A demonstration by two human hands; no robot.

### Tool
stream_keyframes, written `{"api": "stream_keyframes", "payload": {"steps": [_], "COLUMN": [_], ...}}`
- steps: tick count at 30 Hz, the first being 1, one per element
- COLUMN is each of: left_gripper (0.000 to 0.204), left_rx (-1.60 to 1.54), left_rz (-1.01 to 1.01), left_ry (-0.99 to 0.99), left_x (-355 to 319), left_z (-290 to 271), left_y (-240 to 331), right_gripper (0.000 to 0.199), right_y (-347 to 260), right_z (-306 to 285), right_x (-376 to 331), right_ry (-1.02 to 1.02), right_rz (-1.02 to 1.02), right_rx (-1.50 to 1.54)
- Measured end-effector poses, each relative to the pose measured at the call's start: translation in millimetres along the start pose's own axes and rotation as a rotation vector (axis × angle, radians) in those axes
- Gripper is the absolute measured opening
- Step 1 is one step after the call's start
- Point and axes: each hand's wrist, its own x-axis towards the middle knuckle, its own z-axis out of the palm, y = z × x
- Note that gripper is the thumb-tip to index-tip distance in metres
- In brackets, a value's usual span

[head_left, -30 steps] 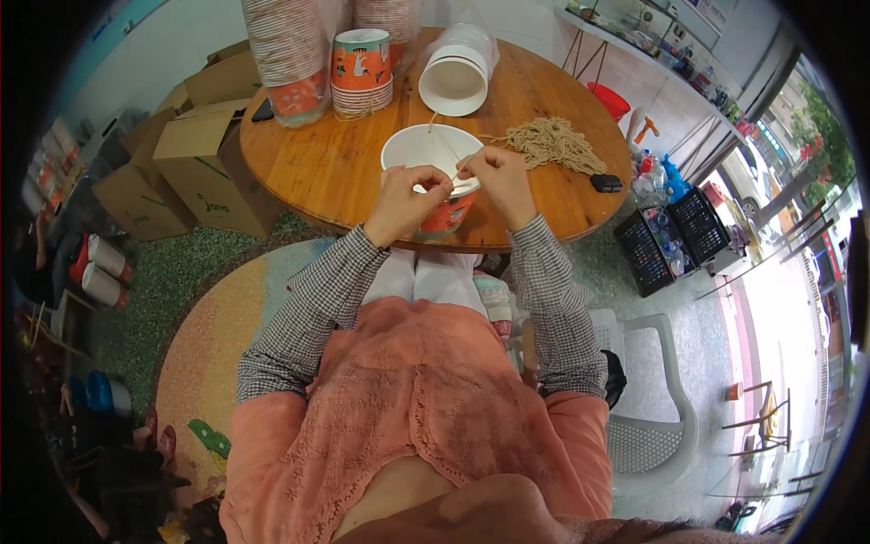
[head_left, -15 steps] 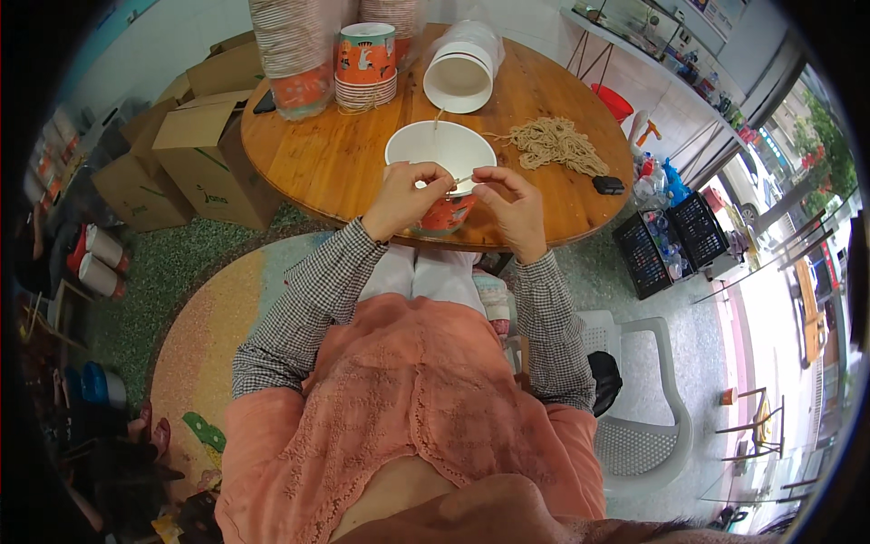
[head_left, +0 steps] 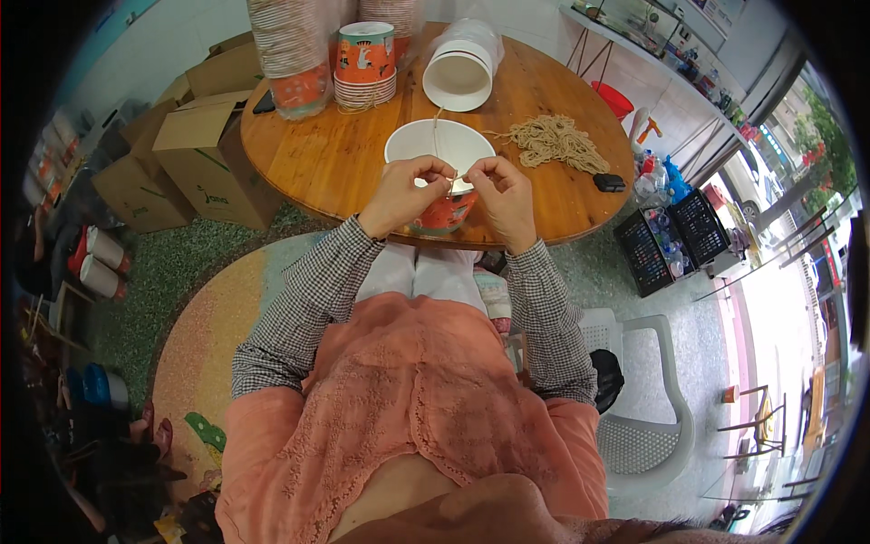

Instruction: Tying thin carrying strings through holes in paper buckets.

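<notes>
A large paper bucket (head_left: 419, 143), white inside and orange printed outside, stands at the table's near edge. Thin tan cord (head_left: 436, 136) passes over its far rim and down inside. Above the near rim, my left hand (head_left: 410, 192) pinches a piece of cord between thumb and fingers. Close against it, my right hand (head_left: 506, 201) pinches the same short length; the fingertips nearly meet and partly hide the cord. A loose heap of tan cord (head_left: 557, 145) lies right of the bucket, with a strand running toward it.
On the round wooden table (head_left: 308, 154) stand a short stack of orange buckets (head_left: 365, 68), tall wrapped stacks (head_left: 297, 54), and a bagged stack lying sideways (head_left: 460, 80). A small black object (head_left: 609, 183) lies right. Cardboard boxes (head_left: 195, 150) stand left, a grey plastic chair (head_left: 643, 435) right.
My right hand has moved left and closed in on my left hand, its fingers now pinched at the cord. The left hand has stayed nearly in place.
</notes>
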Motion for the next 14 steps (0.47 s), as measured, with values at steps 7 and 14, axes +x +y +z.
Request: {"api": "stream_keyframes", "payload": {"steps": [7,14], "left_gripper": [0.019,0.02], "left_rx": [0.03,0.173], "left_rz": [-0.019,0.017], "left_ry": [-0.008,-0.014], "left_x": [0.4,1.6], "left_z": [-1.4,-1.1], "left_y": [-4.3,-2.3], "right_gripper": [0.011,0.011], "right_y": [-4.7,-2.3], "right_z": [2.3,-3.3], "right_x": [3.2,4.6], "right_ry": [0.012,0.019], "right_rz": [0.005,0.005], "right_rx": [0.07,0.14]}}
